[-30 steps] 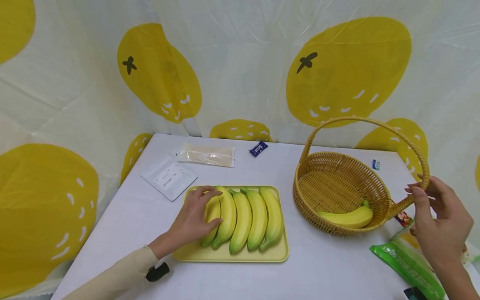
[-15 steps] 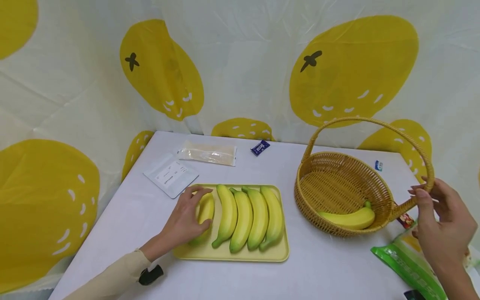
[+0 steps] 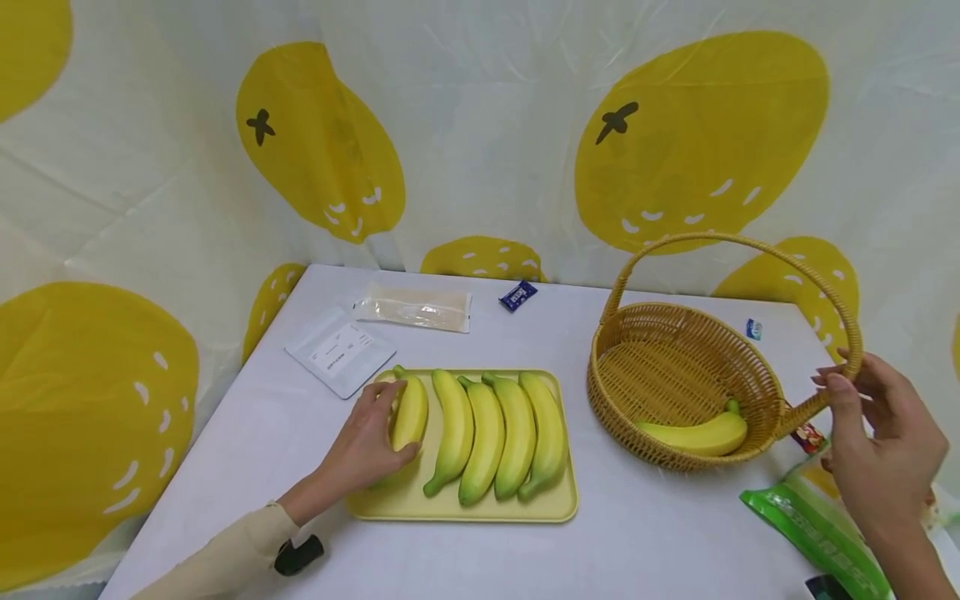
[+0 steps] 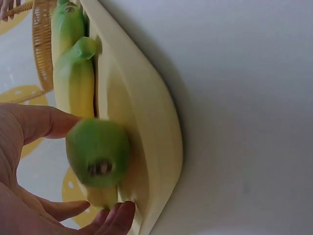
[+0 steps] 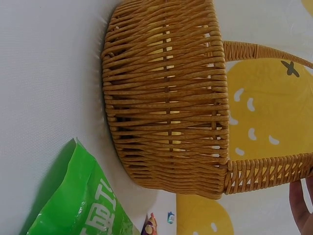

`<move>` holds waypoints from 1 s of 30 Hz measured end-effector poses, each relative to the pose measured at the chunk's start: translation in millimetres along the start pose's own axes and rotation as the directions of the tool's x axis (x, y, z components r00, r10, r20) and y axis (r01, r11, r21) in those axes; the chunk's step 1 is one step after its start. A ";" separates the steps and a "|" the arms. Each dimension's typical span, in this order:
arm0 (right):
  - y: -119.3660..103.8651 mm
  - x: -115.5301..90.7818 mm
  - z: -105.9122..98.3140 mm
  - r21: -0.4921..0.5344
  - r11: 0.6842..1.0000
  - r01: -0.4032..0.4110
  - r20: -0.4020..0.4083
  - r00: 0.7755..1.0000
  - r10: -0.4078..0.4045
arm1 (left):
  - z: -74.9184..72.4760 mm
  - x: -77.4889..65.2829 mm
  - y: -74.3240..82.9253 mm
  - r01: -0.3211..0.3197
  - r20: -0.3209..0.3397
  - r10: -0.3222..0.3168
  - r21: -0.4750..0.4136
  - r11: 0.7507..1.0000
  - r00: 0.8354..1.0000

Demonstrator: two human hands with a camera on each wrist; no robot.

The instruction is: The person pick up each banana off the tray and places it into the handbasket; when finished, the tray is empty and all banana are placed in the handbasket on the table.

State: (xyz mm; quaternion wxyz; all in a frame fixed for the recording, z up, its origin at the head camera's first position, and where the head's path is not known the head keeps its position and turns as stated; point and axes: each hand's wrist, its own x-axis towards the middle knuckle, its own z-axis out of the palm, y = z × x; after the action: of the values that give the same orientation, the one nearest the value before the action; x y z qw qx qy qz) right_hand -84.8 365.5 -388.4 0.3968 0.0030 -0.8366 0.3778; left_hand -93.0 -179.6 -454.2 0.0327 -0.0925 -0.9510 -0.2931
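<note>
In the head view my left hand (image 3: 371, 433) curls around the leftmost banana (image 3: 410, 412) on a yellow tray (image 3: 517, 512). The left wrist view shows this banana's green end (image 4: 98, 152) close up, the thumb at one side and fingertips at the other. Several more bananas (image 3: 483, 442) lie in a row to its right, with a gap between. My right hand (image 3: 885, 425) pinches the handle (image 3: 851, 333) of a round wicker basket (image 3: 618, 417). One banana (image 3: 701, 435) lies inside it. In the right wrist view only fingers (image 5: 298, 203) show at the handle.
Behind the tray lie a white pouch (image 3: 341, 354), a long clear packet (image 3: 412, 309) and a small blue packet (image 3: 517, 296). A green snack bag (image 3: 817, 533), a red packet (image 3: 807, 437) and a small blue-white packet (image 3: 753, 329) lie around the basket's right side.
The leftmost banana has shifted left with my left hand, away from the row. Since half a second ago the fingers have drawn back slightly, baring its upper end. My right hand stays at the handle.
</note>
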 end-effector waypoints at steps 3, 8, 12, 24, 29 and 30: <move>-1.8 0.6 0.3 -0.015 1.000 -0.009 0.008 1.000 0.009 | 1.2 -0.1 0.1 0.003 0.018 -0.003 0.001 1.000 1.000; -2.8 0.1 0.2 -0.030 0.999 -0.024 0.006 1.000 0.025 | 2.4 1.9 1.1 -0.013 0.018 0.013 -0.009 1.000 1.000; -2.4 -0.3 0.2 -0.020 1.000 -0.021 0.003 1.000 0.021 | 3.1 3.2 1.7 -0.002 0.023 0.002 -0.007 1.000 1.000; -0.7 -0.6 0.4 -0.012 0.999 -0.031 0.002 1.000 0.031 | 5.6 7.3 1.4 0.004 0.003 -0.004 0.002 1.000 1.000; -0.2 -1.2 0.4 0.001 1.000 -0.024 -0.004 1.000 0.024 | 1.9 7.1 1.7 0.006 -0.010 -0.006 0.009 1.000 1.000; 0.1 -1.3 0.4 0.000 1.000 -0.021 -0.006 1.000 0.021 | 1.0 7.2 1.7 0.005 -0.014 -0.005 0.008 1.000 1.000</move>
State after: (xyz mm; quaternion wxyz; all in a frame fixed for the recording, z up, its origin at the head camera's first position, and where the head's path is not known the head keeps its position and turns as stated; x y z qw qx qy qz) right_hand -84.2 365.0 -389.5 0.3952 -0.0070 -0.8355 0.3818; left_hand -99.7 -176.6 -453.3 0.0391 -0.0878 -0.9522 -0.2898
